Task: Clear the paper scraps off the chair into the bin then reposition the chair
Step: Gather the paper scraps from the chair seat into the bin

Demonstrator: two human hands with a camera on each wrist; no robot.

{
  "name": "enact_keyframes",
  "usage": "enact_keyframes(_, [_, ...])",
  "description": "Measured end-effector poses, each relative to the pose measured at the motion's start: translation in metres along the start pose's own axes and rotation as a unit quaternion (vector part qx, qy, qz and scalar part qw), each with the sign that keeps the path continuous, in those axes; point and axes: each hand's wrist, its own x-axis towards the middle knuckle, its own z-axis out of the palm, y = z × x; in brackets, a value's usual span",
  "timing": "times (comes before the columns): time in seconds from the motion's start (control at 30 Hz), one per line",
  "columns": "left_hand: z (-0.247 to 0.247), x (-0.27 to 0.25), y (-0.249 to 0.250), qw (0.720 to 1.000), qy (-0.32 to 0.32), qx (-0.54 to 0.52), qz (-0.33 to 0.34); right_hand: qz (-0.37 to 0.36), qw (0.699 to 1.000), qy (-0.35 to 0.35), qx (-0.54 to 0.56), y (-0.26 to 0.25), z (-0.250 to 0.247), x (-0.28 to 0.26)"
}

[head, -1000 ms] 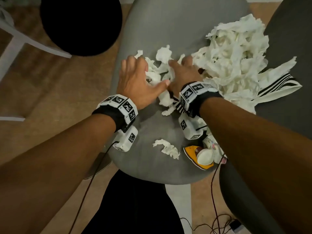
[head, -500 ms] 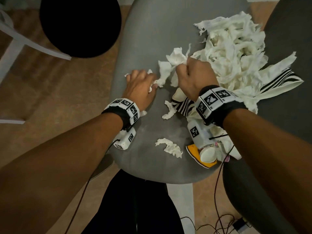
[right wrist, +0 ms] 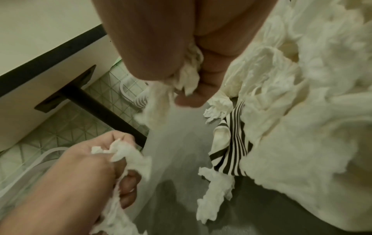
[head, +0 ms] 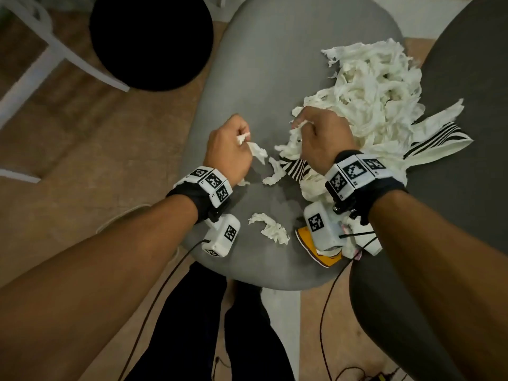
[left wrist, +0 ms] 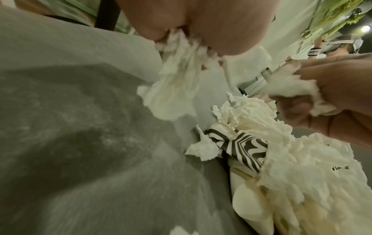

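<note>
White crumpled tissue-paper scraps (head: 368,94) lie heaped on the far right of the grey rounded chair seat (head: 264,64), w/ loose bits nearer me: one (head: 270,228) by the seat's front edge, a few (head: 275,171) between my wrists. My left hand (head: 228,149) has fingers curled round a small wad; my right hand (head: 321,136) is fisted on a strip at the heap's near edge.

To do this well, I'd say: squeeze each fistful tight so tails don't trail, take bigger bunches from the heap, and carry low to the black round bin (head: 151,39), beyond the seat's left side.

Head view alone shows bin & whole heap. Left wrist view shows a black-and-white striped paper bag (left wrist: 241,147) tucked under the scraps. Right wrist view shows both fists w/ paper hanging out below.
</note>
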Motion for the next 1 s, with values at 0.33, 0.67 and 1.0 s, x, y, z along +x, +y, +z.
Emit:
enact_keyframes(0.33, [-0.04, -0.083, -0.004, 0.989, 0.094, -0.053, -0.104, 0.017, 0.996, -0.072, 0.048, -0.031, 0.007, -0.061])
enact_keyframes(0.67, [-0.127, -0.169, -0.139, 0.944, 0.189, -0.054, -0.263, -0.029, 0.971, -0.231, 0.047, -0.152, 0.155, -0.13])
enact_keyframes(1.0, [-0.122, -0.256, -0.348, 0.915, 0.176, -0.096, -0.35, -0.015, 0.916, -0.374, -0.144, -0.15, 0.402, -0.151])
